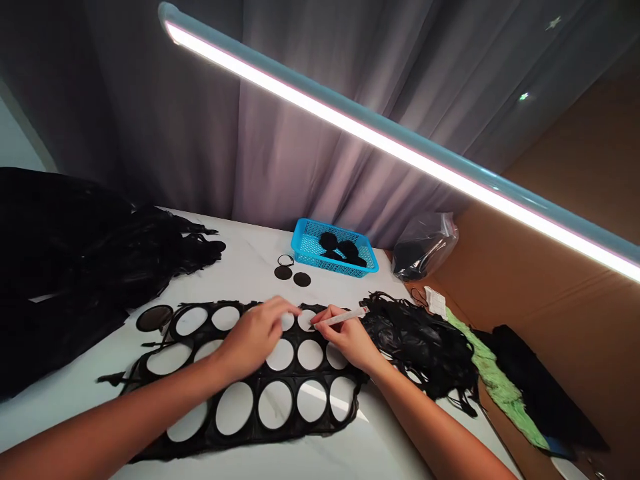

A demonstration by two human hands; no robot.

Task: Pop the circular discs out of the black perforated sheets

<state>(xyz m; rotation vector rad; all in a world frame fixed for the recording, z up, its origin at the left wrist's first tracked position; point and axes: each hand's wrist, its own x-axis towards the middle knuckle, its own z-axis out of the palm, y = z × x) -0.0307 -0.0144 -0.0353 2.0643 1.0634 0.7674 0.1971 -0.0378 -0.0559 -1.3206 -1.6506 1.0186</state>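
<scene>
A black sheet with rows of large round holes [254, 437] lies flat on the white table, whose top shows through the holes. My left hand [254, 333] rests on the sheet's upper middle, with its index finger stretched towards the rim of a top-row hole and its thumb apart. Between the fingers of my right hand [345, 337] is a slim white pen-like tool [345, 316], held at a slant. Its tip points down to the left at the same hole; whether it touches the rim I cannot tell.
A blue basket [330, 265] with black round pieces stands at the back. Black discs [302, 279] lie before it. Tangled black scraps [420, 340] sit right, beside a green cloth [493, 373]. Black material [75, 267] is heaped left. A lit tube lamp [380, 137] hangs overhead.
</scene>
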